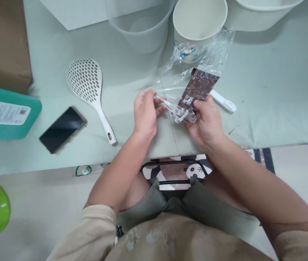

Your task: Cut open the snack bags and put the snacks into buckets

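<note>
My right hand (206,119) grips a dark brown packet (200,86) with a small printed code, together with part of a crinkled clear plastic bag (177,81). The bag spreads over the packet and up against a white paper bowl (188,52) with a blue pattern. My left hand (147,110) pinches the bag's left side between thumb and fingers. Beyond my right hand a white plastic handle-like piece (223,100) lies on the cloth, its far end hidden by the packet and bag.
Left of my hands lie a white slotted skimmer (88,81) and a black phone (62,129). A green bottle (9,128) and a brown box (4,47) stand further left. Along the back are a clear tub (143,34) and a white container (259,18). The table's front edge runs before my lap.
</note>
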Available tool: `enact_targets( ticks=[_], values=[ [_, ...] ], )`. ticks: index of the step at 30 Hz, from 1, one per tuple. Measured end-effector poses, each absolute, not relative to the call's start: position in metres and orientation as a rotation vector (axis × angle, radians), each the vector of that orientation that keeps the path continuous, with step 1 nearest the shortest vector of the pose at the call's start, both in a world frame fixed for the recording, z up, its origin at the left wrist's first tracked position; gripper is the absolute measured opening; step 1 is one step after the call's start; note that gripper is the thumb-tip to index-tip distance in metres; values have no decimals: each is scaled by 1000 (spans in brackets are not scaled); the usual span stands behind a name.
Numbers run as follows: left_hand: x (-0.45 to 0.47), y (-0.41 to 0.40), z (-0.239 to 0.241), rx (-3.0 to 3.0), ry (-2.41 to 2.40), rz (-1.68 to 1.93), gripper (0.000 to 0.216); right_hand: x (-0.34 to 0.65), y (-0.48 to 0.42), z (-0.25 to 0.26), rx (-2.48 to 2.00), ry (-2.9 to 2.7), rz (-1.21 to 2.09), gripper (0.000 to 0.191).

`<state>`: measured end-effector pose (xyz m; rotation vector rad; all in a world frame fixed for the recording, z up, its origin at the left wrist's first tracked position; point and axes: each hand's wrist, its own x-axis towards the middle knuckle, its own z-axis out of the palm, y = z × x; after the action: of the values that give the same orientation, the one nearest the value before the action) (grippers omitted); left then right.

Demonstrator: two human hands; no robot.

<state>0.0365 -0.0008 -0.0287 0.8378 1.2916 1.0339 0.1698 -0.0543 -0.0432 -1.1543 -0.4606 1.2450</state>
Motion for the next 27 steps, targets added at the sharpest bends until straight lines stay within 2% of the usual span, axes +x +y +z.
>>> enact_targets(
  ticks=[5, 10, 20, 22, 27],
  values=[
    [33, -4, -21, 907, 1211, 734, 41, 177, -54, -57, -1178, -738, 1001, 27],
    [26, -5, -19, 1150, 1167, 595, 16, 184, -50, -60, -1228, -759, 981, 26],
    [7, 3, -7, 1013, 969, 615, 11, 189, -46, -37, -1150, -310, 1292, 26],
    [7, 4, -8, 901, 922, 673, 18, 188, -49, -35, -1146, -335, 1369, 27],
    [14, 3, -10, 800, 737, 657, 56, 179, -54, -35, -1107, -451, 1526, 39]
  ],
)
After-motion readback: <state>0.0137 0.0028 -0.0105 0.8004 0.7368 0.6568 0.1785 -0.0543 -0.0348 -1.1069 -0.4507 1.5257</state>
